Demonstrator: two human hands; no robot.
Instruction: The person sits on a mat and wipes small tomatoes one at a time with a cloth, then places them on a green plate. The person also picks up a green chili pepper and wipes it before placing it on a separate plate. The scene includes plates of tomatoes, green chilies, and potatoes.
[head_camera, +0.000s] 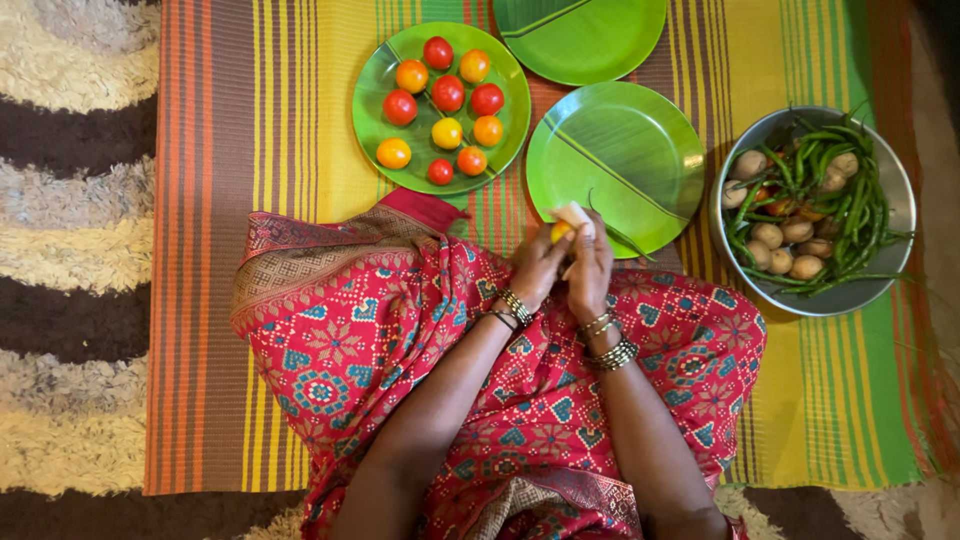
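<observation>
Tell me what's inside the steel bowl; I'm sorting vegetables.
The steel bowl holds long green beans, pale brown round potatoes and a bit of something red. Whatever lies beneath the pile is covered.

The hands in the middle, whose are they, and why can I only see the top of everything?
A camera sits on the person's head and looks straight down, so you see their lap in red patterned cloth and both arms. The left hand and right hand are close together, and their fingers hold a small yellow thing; it is too covered to tell what it is. On the striped mat lie three green plates. One plate carries small red, orange and yellow tomatoes. The metal bowl holds long green pods and small brown round vegetables.
</observation>
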